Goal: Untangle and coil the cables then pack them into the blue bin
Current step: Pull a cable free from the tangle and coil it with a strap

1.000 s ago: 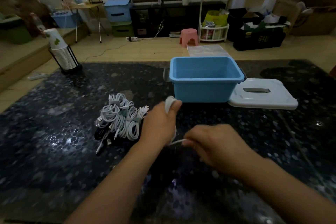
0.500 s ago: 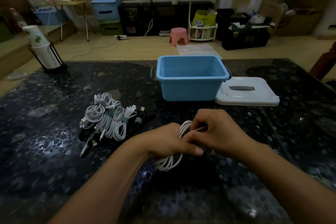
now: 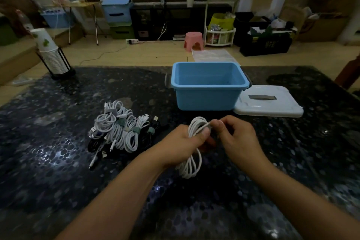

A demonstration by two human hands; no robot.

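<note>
White coiled cable (image 3: pixel 191 160) gripped in left hand (image 3: pixel 186 141), loops hanging down below fist, above dark speckled worktop (image 3: pixel 58 161). Right hand (image 3: pixel 236 137) pinches cable's free end at top of coil, fingertips meeting left thumb. Pile of cables (image 3: pixel 120 132), white and black, several bound with ties, lies on worktop left of hands. Blue bin (image 3: pixel 208 85) stands open beyond hands, interior bare as far as seen. White lid (image 3: pixel 268 101) flat on worktop, touching bin's right side.

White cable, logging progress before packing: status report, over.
Left hand grips the white cable coil; right hand pinches its end. Blue bin open, looks empty. Path to bin unobstructed.
</note>
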